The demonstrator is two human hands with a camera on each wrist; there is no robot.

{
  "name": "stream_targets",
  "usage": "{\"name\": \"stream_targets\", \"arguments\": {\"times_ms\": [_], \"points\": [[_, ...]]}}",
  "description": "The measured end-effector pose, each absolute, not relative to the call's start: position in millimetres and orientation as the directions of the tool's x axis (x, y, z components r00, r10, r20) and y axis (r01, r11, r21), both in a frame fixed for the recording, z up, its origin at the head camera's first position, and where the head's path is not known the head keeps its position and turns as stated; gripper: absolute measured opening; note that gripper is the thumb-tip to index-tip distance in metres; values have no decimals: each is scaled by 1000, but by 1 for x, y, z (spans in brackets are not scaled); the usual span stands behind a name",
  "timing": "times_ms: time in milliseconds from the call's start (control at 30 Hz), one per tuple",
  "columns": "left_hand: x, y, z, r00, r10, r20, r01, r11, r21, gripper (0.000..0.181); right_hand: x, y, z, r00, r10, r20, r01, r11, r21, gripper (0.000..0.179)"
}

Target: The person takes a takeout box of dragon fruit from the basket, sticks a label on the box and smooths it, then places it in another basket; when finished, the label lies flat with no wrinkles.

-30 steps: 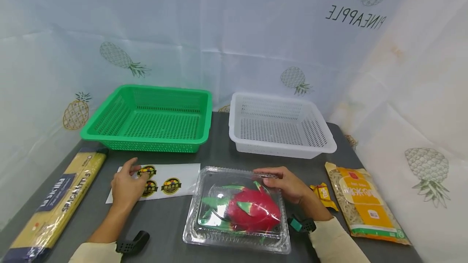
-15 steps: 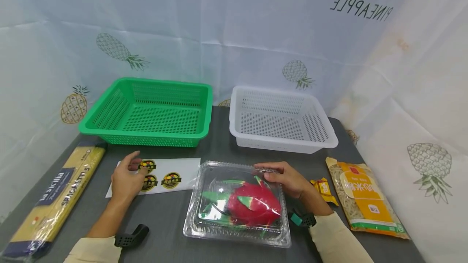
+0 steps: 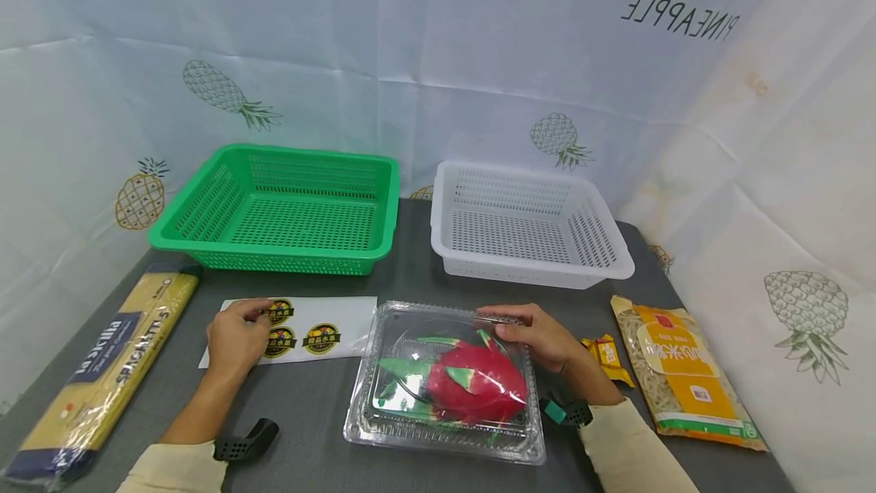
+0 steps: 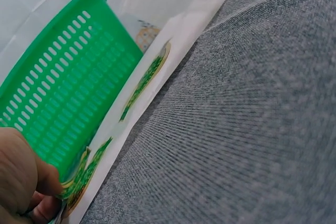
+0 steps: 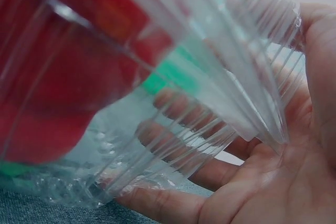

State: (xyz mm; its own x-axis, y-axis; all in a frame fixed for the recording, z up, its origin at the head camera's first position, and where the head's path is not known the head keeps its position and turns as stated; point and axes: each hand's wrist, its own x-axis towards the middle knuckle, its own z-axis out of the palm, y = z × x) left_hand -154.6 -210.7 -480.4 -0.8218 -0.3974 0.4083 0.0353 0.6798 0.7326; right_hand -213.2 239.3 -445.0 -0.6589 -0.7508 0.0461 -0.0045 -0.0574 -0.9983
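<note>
My left hand (image 3: pixel 238 335) is over the left end of a white sticker sheet (image 3: pixel 352 313). Its thumb and forefinger pinch the edge of a round black-and-gold sticker (image 3: pixel 280 312); the left wrist view shows these fingertips closed on the sticker (image 4: pixel 79 182). A clear plastic clamshell box (image 3: pixel 360 432) lies on the table, covering the sheet's right end a little. Inside sits a red dragon fruit (image 3: pixel 479 385) with green tips. My right hand (image 3: pixel 541 337) grips the box's far right corner, thumb above and fingers below, as seen through the plastic in the right wrist view.
A green basket (image 3: pixel 274 256) and a white basket (image 3: pixel 513 272) stand at the back. To the left lies a spaghetti pack (image 3: pixel 109 364). On the right are a small yellow packet (image 3: pixel 607 360) and a larger bag of noodles (image 3: pixel 684 371).
My left fingers have come down and closed on the upper sticker, where they were spread before. The right hand and box stay in place. The head view has tilted slightly.
</note>
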Motion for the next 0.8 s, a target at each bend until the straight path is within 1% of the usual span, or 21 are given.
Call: {"name": "stream_targets", "arguments": {"times_ms": [200, 433, 667, 800], "points": [[-155, -211, -480, -815, -419, 400, 10, 680, 733, 28, -213, 239, -445, -656, -753, 52, -5, -64, -998, 41], [-154, -210, -479, -824, -421, 378, -13, 682, 731, 29, -213, 239, -444, -659, -750, 54, -2, -69, -998, 40], [-155, -210, -480, -848, -388, 362, -3, 686, 728, 25, -213, 238, -444, -662, -748, 48, -4, -61, -998, 42], [-154, -210, -479, -861, -371, 347, 8, 673, 739, 26, -212, 238, -444, -658, -751, 58, -8, -70, -998, 41]]}}
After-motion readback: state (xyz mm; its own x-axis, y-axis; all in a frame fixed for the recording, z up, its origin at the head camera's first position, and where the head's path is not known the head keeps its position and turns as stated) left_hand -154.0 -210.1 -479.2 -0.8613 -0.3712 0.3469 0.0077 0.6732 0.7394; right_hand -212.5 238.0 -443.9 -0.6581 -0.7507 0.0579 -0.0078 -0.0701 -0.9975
